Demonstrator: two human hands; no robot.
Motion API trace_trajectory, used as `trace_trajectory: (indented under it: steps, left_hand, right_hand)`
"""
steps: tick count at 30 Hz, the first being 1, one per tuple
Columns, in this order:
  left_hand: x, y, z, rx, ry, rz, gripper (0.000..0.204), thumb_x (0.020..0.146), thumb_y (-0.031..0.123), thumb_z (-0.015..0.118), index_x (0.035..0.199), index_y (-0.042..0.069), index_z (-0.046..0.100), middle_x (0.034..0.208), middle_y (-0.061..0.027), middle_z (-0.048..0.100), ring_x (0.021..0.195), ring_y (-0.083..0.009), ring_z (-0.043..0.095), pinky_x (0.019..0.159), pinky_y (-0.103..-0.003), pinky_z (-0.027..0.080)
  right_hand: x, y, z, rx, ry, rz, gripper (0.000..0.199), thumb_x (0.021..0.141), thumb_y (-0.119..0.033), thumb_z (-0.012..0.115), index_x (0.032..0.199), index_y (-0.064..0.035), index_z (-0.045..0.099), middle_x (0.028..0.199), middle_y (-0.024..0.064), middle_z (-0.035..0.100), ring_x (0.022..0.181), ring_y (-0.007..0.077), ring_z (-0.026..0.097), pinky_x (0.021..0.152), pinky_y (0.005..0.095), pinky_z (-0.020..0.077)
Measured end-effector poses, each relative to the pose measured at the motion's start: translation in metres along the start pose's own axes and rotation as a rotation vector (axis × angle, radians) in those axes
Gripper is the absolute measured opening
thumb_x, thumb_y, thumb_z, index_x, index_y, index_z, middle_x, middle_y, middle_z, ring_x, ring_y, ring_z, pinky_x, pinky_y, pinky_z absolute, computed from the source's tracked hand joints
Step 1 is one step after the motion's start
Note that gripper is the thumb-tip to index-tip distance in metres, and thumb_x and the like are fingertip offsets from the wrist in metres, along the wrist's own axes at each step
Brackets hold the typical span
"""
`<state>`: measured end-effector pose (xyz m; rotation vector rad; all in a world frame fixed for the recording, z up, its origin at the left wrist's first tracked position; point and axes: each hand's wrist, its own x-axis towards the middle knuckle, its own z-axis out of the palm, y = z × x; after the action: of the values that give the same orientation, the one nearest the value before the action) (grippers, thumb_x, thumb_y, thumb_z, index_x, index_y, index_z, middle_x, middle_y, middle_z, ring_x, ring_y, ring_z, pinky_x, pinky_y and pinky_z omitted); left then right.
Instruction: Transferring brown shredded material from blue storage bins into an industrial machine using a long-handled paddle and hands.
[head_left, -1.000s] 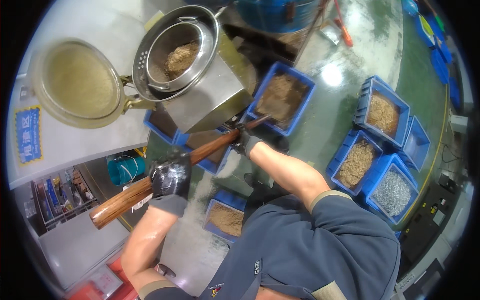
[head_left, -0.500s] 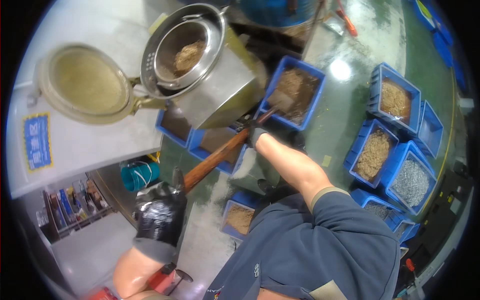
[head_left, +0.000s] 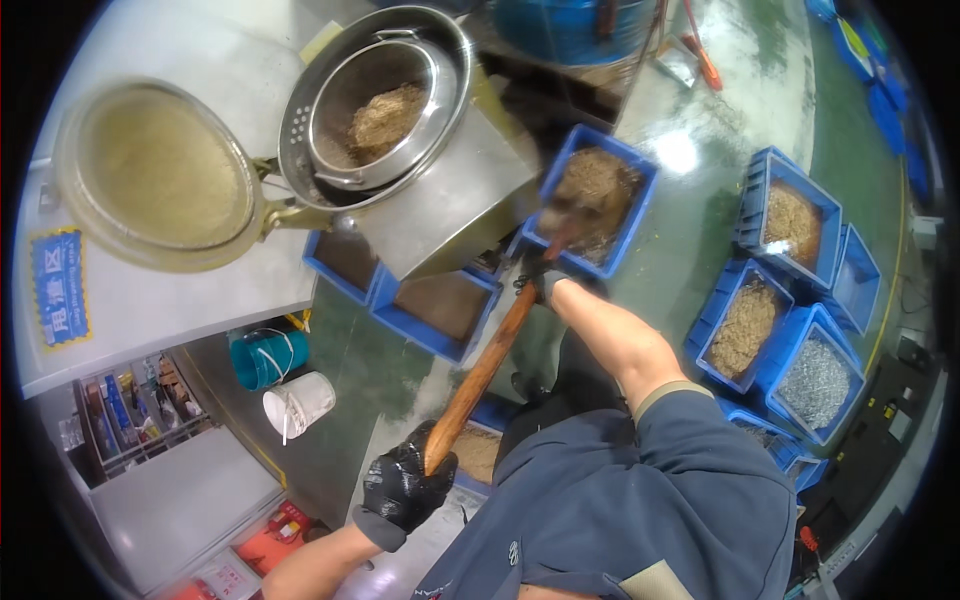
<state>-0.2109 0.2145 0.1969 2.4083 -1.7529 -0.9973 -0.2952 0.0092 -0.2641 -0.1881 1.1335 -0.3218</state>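
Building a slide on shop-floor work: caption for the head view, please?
Left hand and right hand, both gloved, grip a wooden-handled shovel dug into a blue bin.

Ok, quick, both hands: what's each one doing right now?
Left hand: closed on the near end of the wooden handle.
Right hand: closed on the handle lower down, near the blue crate.
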Motion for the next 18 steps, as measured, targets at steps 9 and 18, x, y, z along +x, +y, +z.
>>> trace_trajectory:
  steps: [9,18]
  left_hand:
    - [0.049,0.016,-0.012,-0.006,0.065,0.158,0.043,0.077,0.018,0.065,0.115,0.001,0.056,0.083,-0.0195,0.064,0.066,-0.0360,0.063,0.058,-0.043,0.051]
    - [0.084,0.093,-0.059,0.201,0.205,0.335,0.028,0.084,0.033,0.059,0.086,0.006,0.064,0.070,-0.0196,0.063,0.061,-0.0355,0.061,0.050,-0.044,0.047]
  right_hand:
    - [-0.005,-0.076,-0.010,-0.032,0.083,0.100,0.027,0.094,-0.035,0.042,0.093,-0.0098,0.053,0.072,0.0106,0.056,0.060,0.0265,0.056,0.055,0.0415,0.0472]
    - [-0.073,-0.055,-0.114,0.390,0.167,0.049,0.040,0.090,-0.052,0.051,0.101,-0.0150,0.060,0.083,0.0082,0.060,0.071,0.0247,0.061,0.056,0.0376,0.0509]
